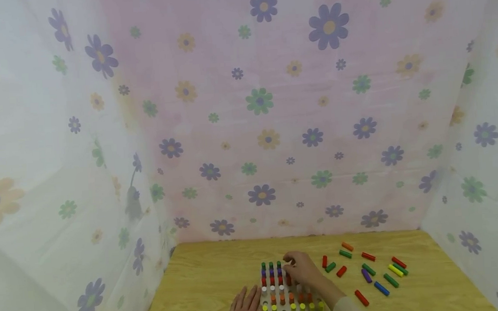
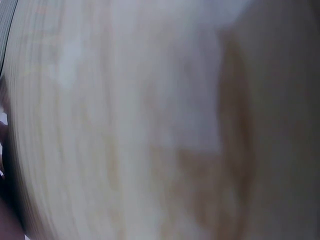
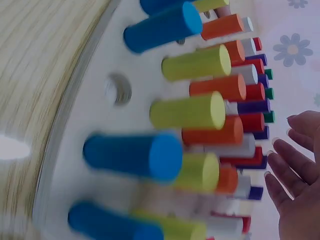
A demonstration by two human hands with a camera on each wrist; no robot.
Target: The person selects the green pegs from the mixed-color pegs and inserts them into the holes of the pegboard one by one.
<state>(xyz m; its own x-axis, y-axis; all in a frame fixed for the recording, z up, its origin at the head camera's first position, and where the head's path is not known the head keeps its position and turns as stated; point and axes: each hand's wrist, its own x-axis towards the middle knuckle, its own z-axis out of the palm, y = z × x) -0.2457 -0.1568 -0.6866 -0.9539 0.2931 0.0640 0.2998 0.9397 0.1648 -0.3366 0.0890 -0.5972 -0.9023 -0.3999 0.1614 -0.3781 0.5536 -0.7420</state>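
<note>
Right hand (image 1: 300,268) pinches a small peg over the pegboard (image 1: 268,299) low in frame, left hand (image 1: 244,308) lies flat beside it; pegs look light, stiff, best held mid-shaft.

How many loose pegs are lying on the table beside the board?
13 loose pegs, all scattered on the wooden table right of the pegboard: from an orange one at the back to a red one nearest.

White pegboard (image 3: 75,150), multicoloured pegs (image 1: 287,294), yellow wooden table (image 1: 205,280), floral curtains (image 1: 272,116)
</note>
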